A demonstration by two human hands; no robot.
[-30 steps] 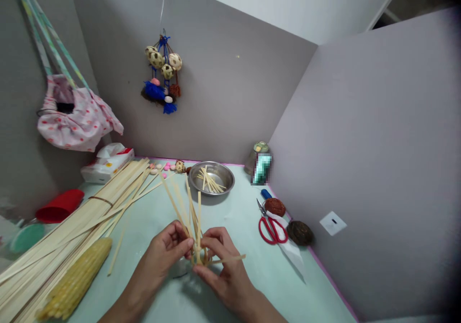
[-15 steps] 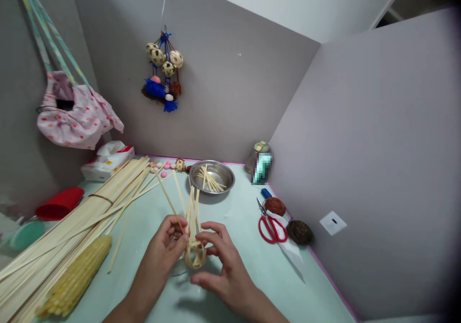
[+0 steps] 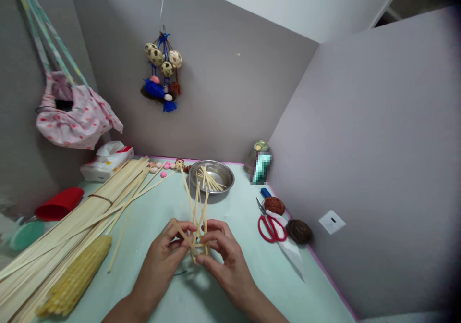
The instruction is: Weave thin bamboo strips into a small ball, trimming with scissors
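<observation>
Between my two hands is a small woven piece of pale strips, its loose ends standing up in front of the metal bowl. My left hand pinches strips at the piece's left side, and one strip slants across its fingers. From the right, my right hand grips the piece with thumb and fingers. The fingers hide part of the weave. A thin dark curved thing lies on the table just below my left hand.
A metal bowl holding short strips stands behind my hands. Long strips and a corn cob lie left. Red-handled scissors, brown yarn and a darker bundle are right. A tissue box sits back left.
My right thumb and fingers have closed onto the woven piece. The piece has tilted and its upright ends have shifted right. The strip at my left hand now slants across the fingers.
</observation>
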